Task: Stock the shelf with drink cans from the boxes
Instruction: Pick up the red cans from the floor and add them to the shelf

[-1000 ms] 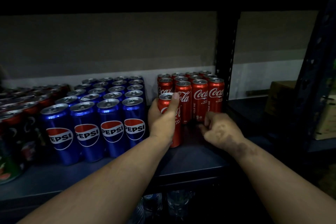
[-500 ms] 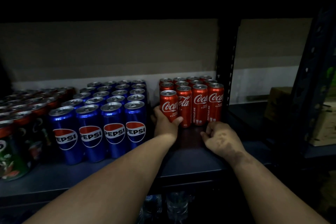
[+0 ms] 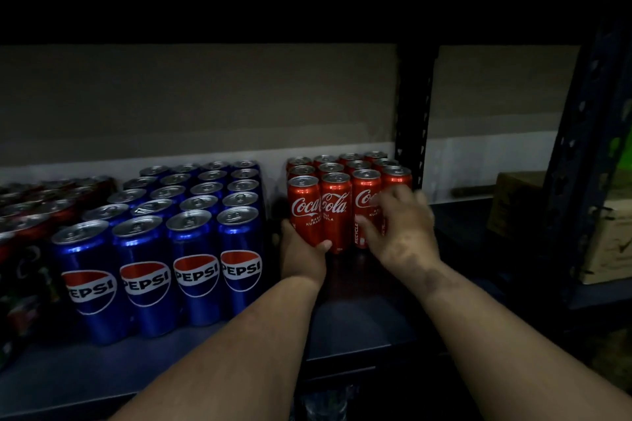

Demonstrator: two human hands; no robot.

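My left hand [image 3: 302, 258] grips the base of the front-left Coca-Cola can [image 3: 303, 210], thumb curled across its bottom edge. My right hand [image 3: 398, 227] lies against the two right-hand cans of the same front row, its fingers [image 3: 367, 229] spread and only loosely bent across their faces; it is blurred, so I cannot tell whether any finger hooks round a can.

The red Coca-Cola block [image 3: 349, 181] stands on the dark shelf [image 3: 359, 318] just left of the black perforated upright [image 3: 412, 120]. I count four cans across and four rows deep, sixteen tops, though the back row shows only its rims. The fourth front can is mostly covered by my right hand.

To the left, apart by a narrow dark gap, the blue Pepsi block [image 3: 191, 215] has four cans across and about six rows deep; the rear rows are dim. Only the front four show their logos.

Further left, a group of dark cans with red rims [image 3: 41, 205] is cut off by the frame edge and too dark to count. Right of the upright, a cardboard box [image 3: 605, 229] sits partly hidden behind a second post.
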